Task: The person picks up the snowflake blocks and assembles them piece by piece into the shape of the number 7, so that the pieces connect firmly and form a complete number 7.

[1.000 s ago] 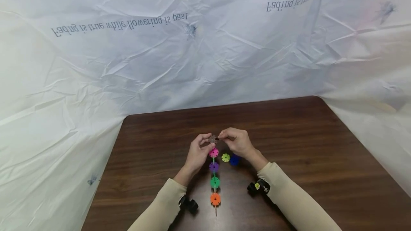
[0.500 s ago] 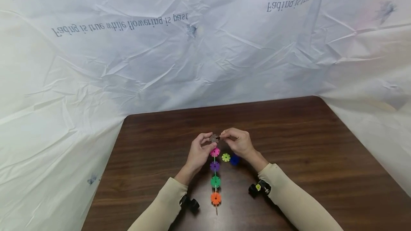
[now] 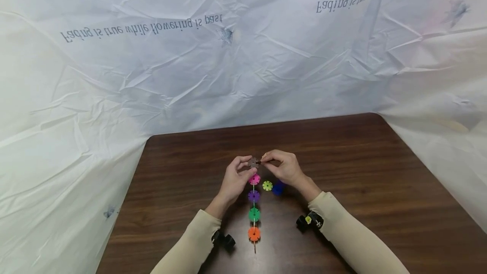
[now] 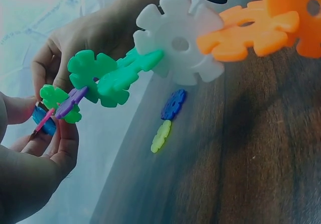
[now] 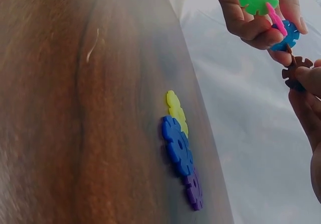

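A chain of slotted flower-shaped plastic discs hangs toward the wearer in the head view, with an orange disc [image 3: 254,234] at its near end. Green [image 3: 254,214], purple [image 3: 253,196] and pink [image 3: 254,179] discs follow. My left hand [image 3: 233,183] grips the far end by the blue disc [image 4: 44,120], thumb against fingers. A brown disc [image 3: 253,163] joins on there. Just right of it, my right hand [image 3: 283,167] pinches another brown disc [image 5: 289,74] between thumb and fingers. The two brown discs meet or nearly meet; whether they interlock is hidden by the fingers.
On the wooden table [image 3: 342,151], a yellow disc [image 3: 267,186], a dark blue disc [image 3: 278,188] and a purple disc [image 5: 194,190] lie close together beneath the right hand. White printed sheeting [image 3: 243,62] hangs behind the table's far edge.
Both hands keep their grips at the far end of the chain. The right hand has shifted slightly to the right, and the chain has swayed a little.
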{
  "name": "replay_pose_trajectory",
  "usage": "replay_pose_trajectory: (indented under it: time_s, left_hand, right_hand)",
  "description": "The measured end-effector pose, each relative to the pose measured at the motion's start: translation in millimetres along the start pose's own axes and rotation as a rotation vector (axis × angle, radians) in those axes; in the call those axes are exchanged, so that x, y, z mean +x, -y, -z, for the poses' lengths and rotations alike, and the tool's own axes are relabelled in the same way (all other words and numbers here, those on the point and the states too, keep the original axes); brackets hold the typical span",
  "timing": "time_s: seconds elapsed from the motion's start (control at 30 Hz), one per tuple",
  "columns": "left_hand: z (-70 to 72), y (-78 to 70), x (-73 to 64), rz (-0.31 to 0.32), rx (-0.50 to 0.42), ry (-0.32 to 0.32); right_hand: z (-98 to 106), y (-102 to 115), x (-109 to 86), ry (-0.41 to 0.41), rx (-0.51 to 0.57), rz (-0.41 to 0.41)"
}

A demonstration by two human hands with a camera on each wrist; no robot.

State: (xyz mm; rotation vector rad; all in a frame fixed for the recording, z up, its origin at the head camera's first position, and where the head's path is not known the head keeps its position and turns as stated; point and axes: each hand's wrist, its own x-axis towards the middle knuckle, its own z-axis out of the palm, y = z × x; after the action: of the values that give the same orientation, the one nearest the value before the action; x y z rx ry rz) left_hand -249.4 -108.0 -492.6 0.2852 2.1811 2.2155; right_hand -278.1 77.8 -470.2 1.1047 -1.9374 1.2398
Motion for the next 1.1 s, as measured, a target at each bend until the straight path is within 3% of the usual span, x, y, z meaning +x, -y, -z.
replay_pose_trajectory:
  time_s: [0.5,0.6,0.83,1.1]
  left_hand:
    - [1.6,1.2,-1.3,-0.001,0.002,-0.006]
    - [3.6,1.4,-1.3,0.005,0.010,-0.009]
    - [2.9,-27.3,-13.4,0.037,0.015,0.006]
    - [3.8,-25.9,-10.9,0.051,-0.011,-0.006]
  right_hand:
    - [8,-5,-3.5,0.048,0.061,0.017]
    - [11,-5,-4.5,0.068,0.081,-0.013]
    - [6,-41,-24.6,0.139,0.086,-0.110]
    - [8,-38,-26.9,0.282,-0.054,-0.228]
